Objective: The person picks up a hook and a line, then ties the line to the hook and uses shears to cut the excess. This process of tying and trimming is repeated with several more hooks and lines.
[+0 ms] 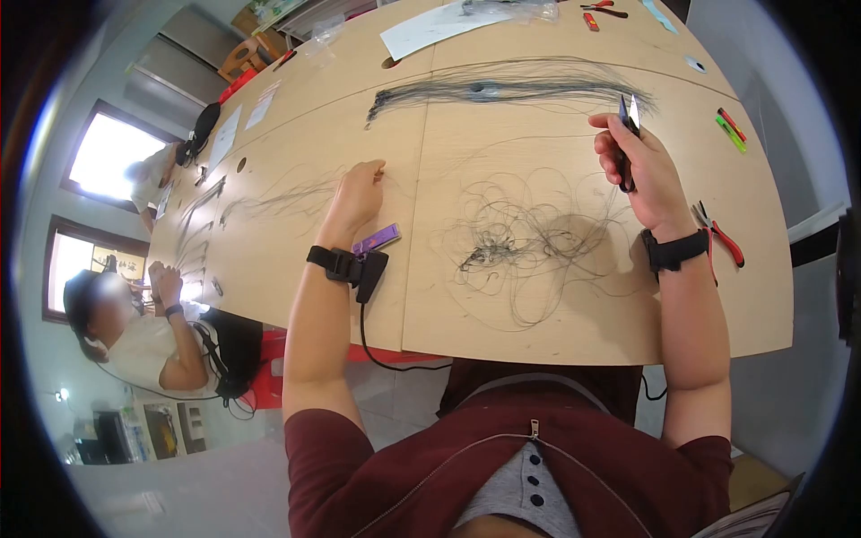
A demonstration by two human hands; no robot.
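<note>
I see the broad pale wooden table (762,202) first, and on it a loose, tangled nest of thin dark strands (502,251) lies in front of the wearer. A co-worker in a light top (143,345) is well off to the left of the tangle, both hands raised together. Beyond the tangle I have the long, roughly straight bundle of dark strands (538,86), and past that a large white sheet (430,34). My right hand (653,184) is up at the tangle's far right, fingers wrapped around the black-handled snips with silver blades (627,143), their tips pointing away and slightly apart. My left hand (360,190) is at its far left, fingers curled closed; I cannot tell whether they pinch a strand. Right of the tangle lie red-handled pliers (723,241); left of it, near my left wrist, a small purple packet (377,238). Smallest, the green marker (730,134) lies farther out, beyond and right.
</note>
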